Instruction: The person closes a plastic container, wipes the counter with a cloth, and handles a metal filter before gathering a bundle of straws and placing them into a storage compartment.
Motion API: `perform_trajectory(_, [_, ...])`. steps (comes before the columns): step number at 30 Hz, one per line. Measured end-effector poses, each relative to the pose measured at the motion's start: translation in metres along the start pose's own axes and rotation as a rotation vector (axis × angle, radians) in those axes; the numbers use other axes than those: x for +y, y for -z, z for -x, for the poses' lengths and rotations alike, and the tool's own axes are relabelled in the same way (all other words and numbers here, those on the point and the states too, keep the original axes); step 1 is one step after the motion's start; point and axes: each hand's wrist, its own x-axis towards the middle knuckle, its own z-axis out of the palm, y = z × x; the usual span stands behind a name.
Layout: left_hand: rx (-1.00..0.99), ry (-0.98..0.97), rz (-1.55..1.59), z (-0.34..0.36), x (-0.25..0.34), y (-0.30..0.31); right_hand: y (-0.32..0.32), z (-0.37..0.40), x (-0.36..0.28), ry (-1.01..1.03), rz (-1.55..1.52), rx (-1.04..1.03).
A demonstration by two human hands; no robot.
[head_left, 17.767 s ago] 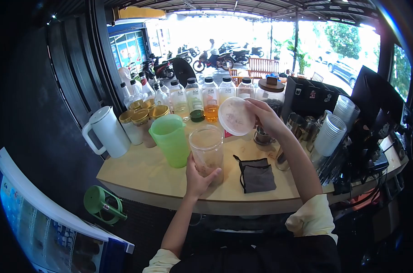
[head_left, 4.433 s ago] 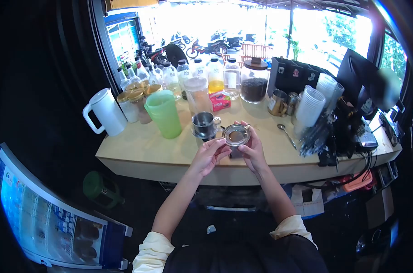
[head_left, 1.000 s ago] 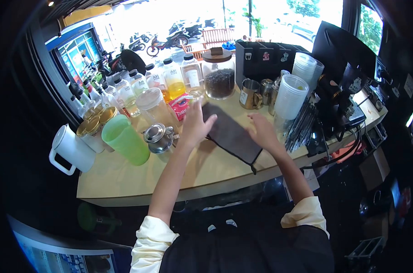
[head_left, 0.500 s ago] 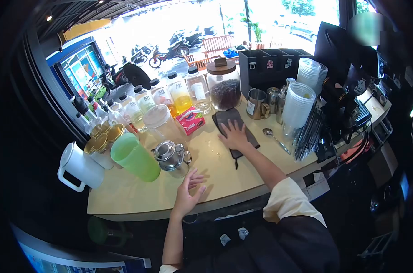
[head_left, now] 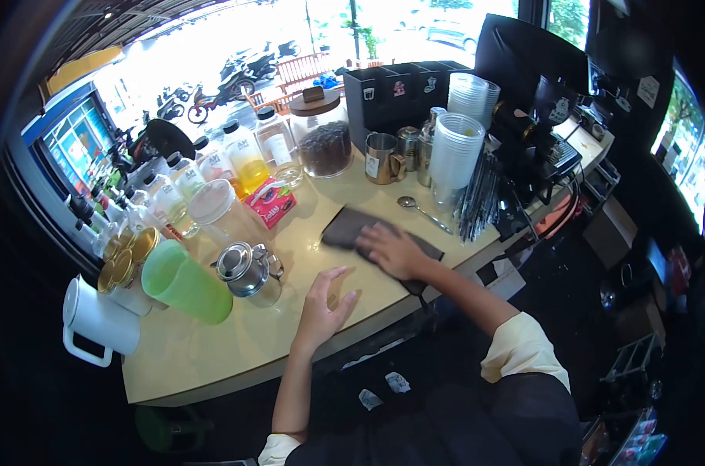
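Head view: right hand (head_left: 395,252) on one cloth (head_left: 343,228), one spoon (head_left: 424,211) near.

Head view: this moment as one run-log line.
right hand: on dark cloth | left hand: empty, near counter edge | metal dripper: on glass cup | spoon: near plastic cups

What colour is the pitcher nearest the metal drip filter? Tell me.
The pitcher is light green and translucent, best seen in the head view.
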Motion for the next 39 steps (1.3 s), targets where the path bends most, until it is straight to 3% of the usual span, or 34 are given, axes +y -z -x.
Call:
perform_trajectory(2, [-0.028,-0.002,0.0,-0.002,0.006,-0.003,-0.007,-0.001,0.01,-0.312,0.115,0.13])
perform_trajectory(5, [-0.056,-0.004,0.027,-0.004,0.006,-0.015,-0.018,-0.015,-0.019,-0.385,0.145,0.12])
perform_trajectory(8, [-0.08,-0.06,0.023,-0.011,0.002,-0.027,-0.013,-0.02,-0.037,-0.173,-0.016,-0.061])
perform_trajectory(10, [-0.087,-0.078,-0.046,-0.02,0.005,-0.029,-0.006,-0.016,-0.024,-0.09,-0.068,0.077])
perform_trajectory(12, [-0.087,-0.081,-0.111,-0.026,0.008,-0.033,0.024,-0.011,0.006,-0.404,-0.223,0.145])
perform_trajectory(14, [-0.113,-0.038,-0.162,-0.032,0.011,-0.037,0.061,0.001,0.036,-0.561,-0.068,0.185])
perform_trajectory(16, [-0.098,-0.031,-0.253,-0.036,0.004,-0.05,0.074,0.014,0.056,-0.574,0.145,0.109])
perform_trajectory(21, [-0.121,0.089,-0.652,-0.038,-0.014,-0.076,0.057,0.008,0.078,-0.507,0.184,0.04])
perform_trajectory(24, [-0.119,0.061,-0.621,-0.038,-0.013,-0.063,0.067,-0.004,0.071,-0.433,0.13,0.047])
perform_trajectory(27, [-0.028,0.041,-0.378,-0.033,-0.002,-0.039,0.07,-0.03,0.058,-0.322,0.058,0.118])
perform_trajectory(29, [0.07,0.115,-0.238,-0.022,0.01,-0.021,0.076,-0.053,0.021,-0.188,-0.553,-0.081])
perform_trajectory(31, [0.117,0.142,-0.277,-0.008,0.012,-0.008,0.051,-0.075,-0.011,-0.199,-0.939,-0.208])
perform_trajectory(34, [0.171,0.175,-0.314,0.009,0.013,0.007,0.01,-0.1,-0.051,-0.17,-0.998,-0.337])
perform_trajectory(39, [0.231,0.233,-0.238,0.026,0.027,0.025,-0.027,-0.111,-0.09,-0.146,-1.14,-0.292])
